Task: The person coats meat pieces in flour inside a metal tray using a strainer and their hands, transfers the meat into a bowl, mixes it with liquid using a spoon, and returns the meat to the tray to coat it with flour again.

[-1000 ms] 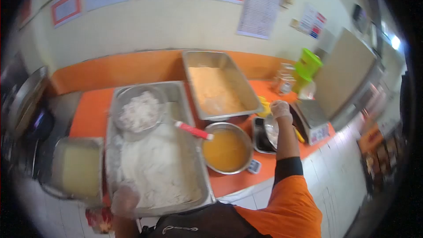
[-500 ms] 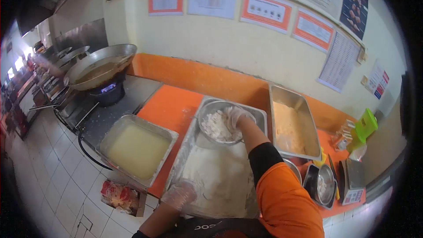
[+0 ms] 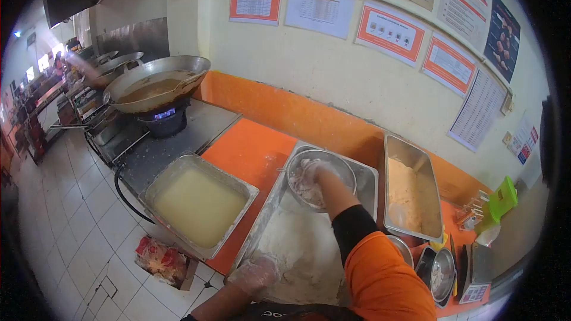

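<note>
I have the right hand (image 3: 320, 173) down among the white-coated pieces (image 3: 304, 185) in the round bowl (image 3: 350, 185), which sits at the far end of the flour tray (image 3: 370, 187). I cannot tell whether its fingers pinch anything (blur hides them). The left hand (image 3: 257, 273), in a clear glove, is at the flour tray's near left edge, above the flour (image 3: 297, 232); its finger spacing I cannot tell either. Left of the flour tray stands a pan of pale liquid (image 3: 202, 205); right of it, a deep pan (image 3: 431, 202) of orange powder (image 3: 404, 187). The wok (image 3: 196, 64) is beyond it, far left, over a lit burner (image 3: 165, 120).
</note>
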